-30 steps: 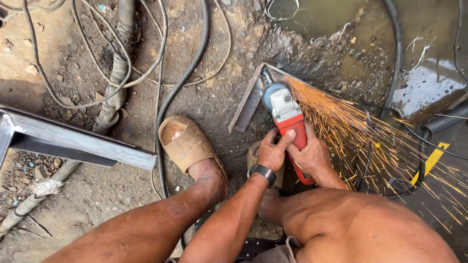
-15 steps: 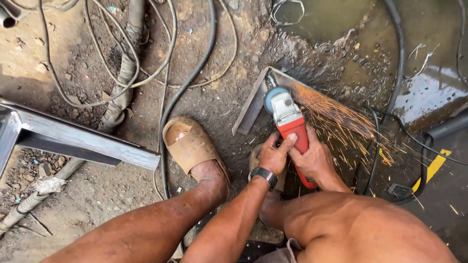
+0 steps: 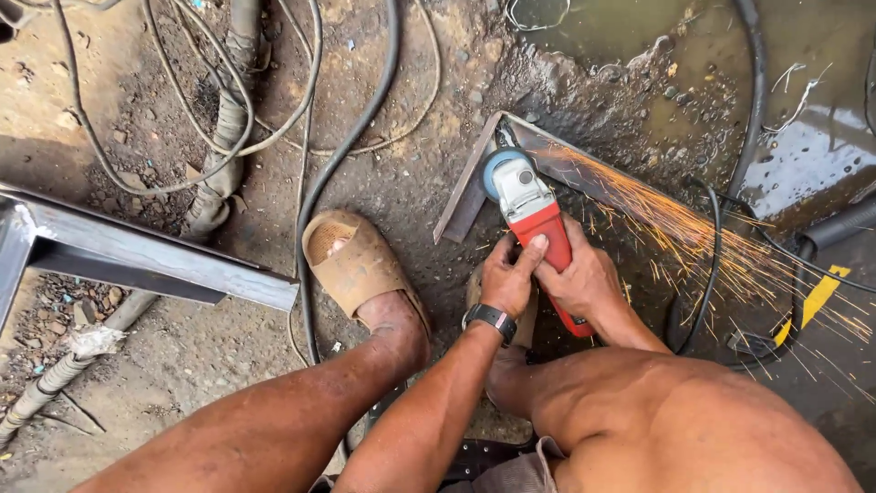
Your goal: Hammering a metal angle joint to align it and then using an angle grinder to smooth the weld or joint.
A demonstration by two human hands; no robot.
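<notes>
Centre of frame: both my hands, left (image 3: 507,278) and right (image 3: 584,281), closed tight around red grinder (image 3: 538,228); grinding steel angle (image 3: 584,173) mid-cut, sparks (image 3: 721,237) flying right. Next, I judge: firm grip, steady disc.

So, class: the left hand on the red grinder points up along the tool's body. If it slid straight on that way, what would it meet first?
The left hand would most likely meet the grinder's grey head and blue guard first, just ahead of the red body. Past that lies the angle iron, though depth is hard to judge here.
</notes>
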